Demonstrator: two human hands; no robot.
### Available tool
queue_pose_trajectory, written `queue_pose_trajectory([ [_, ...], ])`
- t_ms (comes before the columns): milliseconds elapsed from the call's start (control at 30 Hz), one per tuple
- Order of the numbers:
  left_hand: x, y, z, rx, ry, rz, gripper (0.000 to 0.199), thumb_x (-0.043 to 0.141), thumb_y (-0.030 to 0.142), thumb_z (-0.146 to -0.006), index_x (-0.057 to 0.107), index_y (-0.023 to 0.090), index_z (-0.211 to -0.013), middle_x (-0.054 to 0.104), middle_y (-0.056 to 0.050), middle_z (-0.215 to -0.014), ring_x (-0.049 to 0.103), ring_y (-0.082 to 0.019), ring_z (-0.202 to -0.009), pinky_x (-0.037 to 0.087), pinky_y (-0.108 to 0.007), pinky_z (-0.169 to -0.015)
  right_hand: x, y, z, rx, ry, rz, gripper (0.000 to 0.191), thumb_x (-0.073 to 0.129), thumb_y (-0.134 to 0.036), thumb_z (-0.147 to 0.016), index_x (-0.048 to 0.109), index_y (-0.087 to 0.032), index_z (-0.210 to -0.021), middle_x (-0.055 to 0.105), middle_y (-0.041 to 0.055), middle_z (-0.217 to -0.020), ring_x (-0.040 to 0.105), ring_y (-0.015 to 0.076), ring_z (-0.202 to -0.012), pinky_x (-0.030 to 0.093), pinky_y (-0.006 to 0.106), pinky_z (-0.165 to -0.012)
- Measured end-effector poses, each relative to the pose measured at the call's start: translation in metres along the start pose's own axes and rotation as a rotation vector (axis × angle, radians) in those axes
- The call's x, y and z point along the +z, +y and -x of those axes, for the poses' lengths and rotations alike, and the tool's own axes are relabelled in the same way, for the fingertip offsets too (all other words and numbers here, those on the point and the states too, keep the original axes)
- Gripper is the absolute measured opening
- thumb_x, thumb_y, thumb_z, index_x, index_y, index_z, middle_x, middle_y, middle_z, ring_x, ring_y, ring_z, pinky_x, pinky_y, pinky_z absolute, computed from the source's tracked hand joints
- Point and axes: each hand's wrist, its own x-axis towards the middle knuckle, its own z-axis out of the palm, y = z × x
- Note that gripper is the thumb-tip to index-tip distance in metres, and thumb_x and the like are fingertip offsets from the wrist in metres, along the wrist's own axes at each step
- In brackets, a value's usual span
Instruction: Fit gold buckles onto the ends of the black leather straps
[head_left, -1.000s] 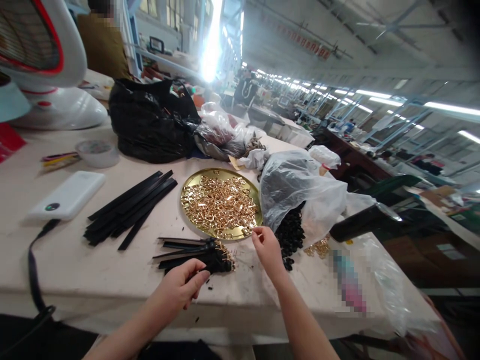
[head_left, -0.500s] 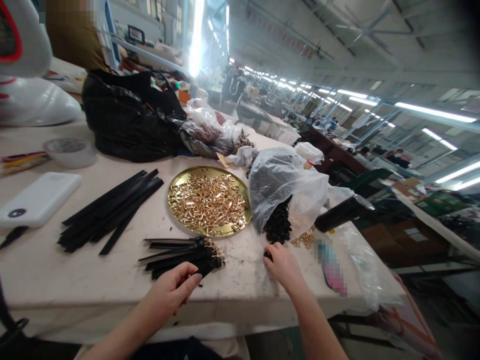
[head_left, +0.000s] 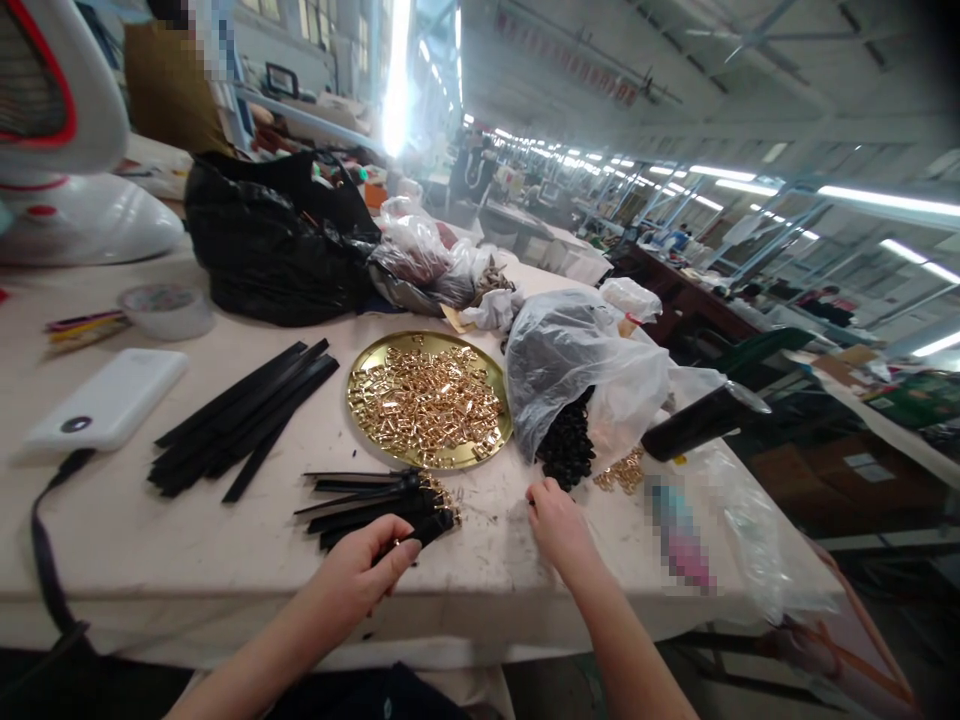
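My left hand (head_left: 371, 565) is closed in a pinch on a dark strap, most of it hidden by the fingers. Touching or just behind these fingers lies a bundle of black straps (head_left: 352, 507) with small gold fittings (head_left: 442, 492) at their right ends. My right hand (head_left: 559, 522) rests low over the table, its fingertips pressed together; whatever they hold is hidden. Just beyond it, small black pieces (head_left: 568, 445) spill from a clear plastic bag (head_left: 551, 335). A round gold tray (head_left: 367, 357) heaped with small gold metal fittings (head_left: 427, 400) stands between and behind the hands.
Flat black strips (head_left: 244, 415) lie at left, near a white power bank (head_left: 112, 398) with a cable and a tape roll (head_left: 166, 308). Behind sits a black plastic bag (head_left: 277, 250). Loose gold pieces (head_left: 621, 472) and a black roll (head_left: 694, 420) lie at right.
The view has shifted, so the table's things sit further right. A small black piece showed in my right fingers before and is now hidden. My left hand keeps its pinch.
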Motion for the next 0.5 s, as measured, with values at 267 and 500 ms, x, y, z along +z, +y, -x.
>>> queue_pose_trajectory([
  [267,0.002,0.007,-0.004,-0.001,0.015,0.031,0.028,0.044,0.047,-0.077,0.048,0.02,-0.078,0.039,0.01,-0.046,0.033,-0.007,-0.038,0.03,-0.018,-0.038,-0.018,-0.034,-0.003,-0.057,0.059,-0.928,0.021,0.046,-0.024,-0.081,0.059,-0.021,-0.097,0.055,0.0043,-0.091,0.054,0.0166,-0.081,0.044,0.031,-0.076],
  [500,0.004,0.015,-0.01,-0.002,0.031,0.204,0.028,0.046,0.046,-0.076,0.045,0.019,-0.075,0.04,0.01,-0.046,0.031,-0.005,-0.035,0.026,-0.016,-0.035,-0.02,-0.1,0.007,0.242,-0.082,-1.862,0.015,0.065,-0.033,-0.068,0.062,-0.021,-0.076,0.059,-0.0015,-0.072,0.052,0.0115,-0.064,0.045,0.026,-0.064],
])
